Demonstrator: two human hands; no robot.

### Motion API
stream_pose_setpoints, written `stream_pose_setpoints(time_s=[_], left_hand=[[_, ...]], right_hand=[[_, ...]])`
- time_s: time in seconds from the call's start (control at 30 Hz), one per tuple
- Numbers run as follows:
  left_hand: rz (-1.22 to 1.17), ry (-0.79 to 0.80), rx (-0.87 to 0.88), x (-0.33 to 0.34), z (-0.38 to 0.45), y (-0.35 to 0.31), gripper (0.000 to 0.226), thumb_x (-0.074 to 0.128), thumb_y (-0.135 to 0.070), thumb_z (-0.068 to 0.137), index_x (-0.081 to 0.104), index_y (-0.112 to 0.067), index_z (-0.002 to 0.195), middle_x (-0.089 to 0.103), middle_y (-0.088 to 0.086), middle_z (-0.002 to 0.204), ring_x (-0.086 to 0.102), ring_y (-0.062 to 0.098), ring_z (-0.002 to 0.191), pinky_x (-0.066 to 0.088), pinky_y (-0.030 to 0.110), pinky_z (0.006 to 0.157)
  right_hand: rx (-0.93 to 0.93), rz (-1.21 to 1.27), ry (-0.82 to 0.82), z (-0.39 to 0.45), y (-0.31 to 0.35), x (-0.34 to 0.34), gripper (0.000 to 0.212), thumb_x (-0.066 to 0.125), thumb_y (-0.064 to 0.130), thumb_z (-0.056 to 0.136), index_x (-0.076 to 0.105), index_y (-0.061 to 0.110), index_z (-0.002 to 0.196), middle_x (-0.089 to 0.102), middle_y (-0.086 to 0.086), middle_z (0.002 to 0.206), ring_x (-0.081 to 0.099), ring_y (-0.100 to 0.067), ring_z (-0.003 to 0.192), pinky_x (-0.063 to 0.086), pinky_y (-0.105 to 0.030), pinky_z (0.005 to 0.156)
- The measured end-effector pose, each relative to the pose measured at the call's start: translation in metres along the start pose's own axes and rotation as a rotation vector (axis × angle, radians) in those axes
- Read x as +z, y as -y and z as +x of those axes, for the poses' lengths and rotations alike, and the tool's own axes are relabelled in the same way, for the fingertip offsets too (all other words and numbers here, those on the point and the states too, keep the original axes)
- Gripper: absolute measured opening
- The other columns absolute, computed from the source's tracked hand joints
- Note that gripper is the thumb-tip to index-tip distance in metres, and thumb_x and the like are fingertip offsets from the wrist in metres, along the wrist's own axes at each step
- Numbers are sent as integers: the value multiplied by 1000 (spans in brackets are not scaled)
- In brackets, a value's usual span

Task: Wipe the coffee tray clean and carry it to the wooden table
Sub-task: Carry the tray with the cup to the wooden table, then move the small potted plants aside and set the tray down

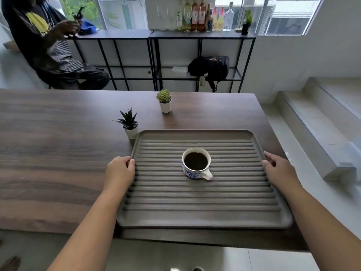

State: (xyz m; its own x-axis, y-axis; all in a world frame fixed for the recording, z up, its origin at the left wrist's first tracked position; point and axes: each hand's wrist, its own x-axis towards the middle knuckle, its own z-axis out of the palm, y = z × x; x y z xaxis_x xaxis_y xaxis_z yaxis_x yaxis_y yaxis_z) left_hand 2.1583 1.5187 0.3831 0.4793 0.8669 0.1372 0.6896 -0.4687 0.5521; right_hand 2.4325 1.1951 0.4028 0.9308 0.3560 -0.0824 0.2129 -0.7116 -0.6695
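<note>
A grey ribbed tray (205, 218) lies flat on the dark wooden table (58, 163), near the table's right end and front edge. A white cup with blue pattern (196, 163), full of black coffee, stands in the tray's middle with its handle pointing toward me. My left hand (120, 169) grips the tray's left rim, thumb on top and fingers curled over the edge. At the right rim, my right hand (275, 167) holds the tray the same way.
Two small potted plants stand on the table: a spiky dark one (130, 124) touching the tray's far left corner, a light green one (164, 100) further back. A person sits at the back left. Black shelving with bottles (201, 16) and a bag (211, 68) lines the far wall.
</note>
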Motion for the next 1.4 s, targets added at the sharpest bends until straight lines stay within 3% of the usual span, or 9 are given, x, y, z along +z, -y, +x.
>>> stream_pose_setpoints(time_s=[0.63, 0.87, 1.0, 1.17, 1.27, 1.4], left_hand=[[86, -21, -24, -10, 40, 18, 27, 50, -22, 94, 71, -6, 91, 55, 16, 82, 57, 38, 89, 46, 40, 72], [101, -33, -51, -13, 49, 27, 28, 48, -26, 96, 71, -11, 100, 53, 10, 87, 55, 33, 90, 40, 34, 66], [102, -58, -58, -12, 47, 28, 29, 49, -27, 96, 70, -11, 107, 54, 11, 96, 56, 34, 94, 42, 36, 72], [40, -47, -46, -11, 51, 33, 28, 53, -25, 95, 71, -9, 108, 53, 7, 91, 57, 34, 92, 45, 38, 79], [42, -43, -41, -11, 54, 35, 30, 53, -26, 94, 70, -10, 112, 52, 4, 88, 57, 32, 92, 45, 37, 79], [4, -43, -63, -8, 60, 36, 30, 55, -23, 93, 70, -7, 113, 52, 4, 87, 58, 32, 93, 44, 36, 82]], right_hand=[[-20, -5, -35, 5, 34, 33, 40, 51, 16, 94, 52, 12, 134, 67, -15, 110, 57, -34, 107, 40, -36, 92], [-40, -55, -54, 11, 43, 45, 40, 50, 17, 94, 52, 13, 134, 65, -14, 120, 56, -34, 112, 42, -35, 93], [-56, -101, -71, 13, 41, 49, 40, 49, 18, 94, 52, 14, 134, 62, -14, 124, 55, -34, 113, 43, -39, 94], [-43, -227, -85, 21, 44, 47, 41, 52, 19, 91, 55, 12, 131, 55, -18, 113, 47, -38, 105, 39, -43, 95], [-112, -257, -109, 28, 74, 41, 42, 54, 22, 91, 54, 11, 131, 50, -17, 117, 43, -36, 109, 34, -40, 98], [-287, -15, 24, 65, 146, 56, 47, 61, 24, 88, 53, 14, 133, 56, -10, 122, 53, -23, 106, 38, -30, 91]])
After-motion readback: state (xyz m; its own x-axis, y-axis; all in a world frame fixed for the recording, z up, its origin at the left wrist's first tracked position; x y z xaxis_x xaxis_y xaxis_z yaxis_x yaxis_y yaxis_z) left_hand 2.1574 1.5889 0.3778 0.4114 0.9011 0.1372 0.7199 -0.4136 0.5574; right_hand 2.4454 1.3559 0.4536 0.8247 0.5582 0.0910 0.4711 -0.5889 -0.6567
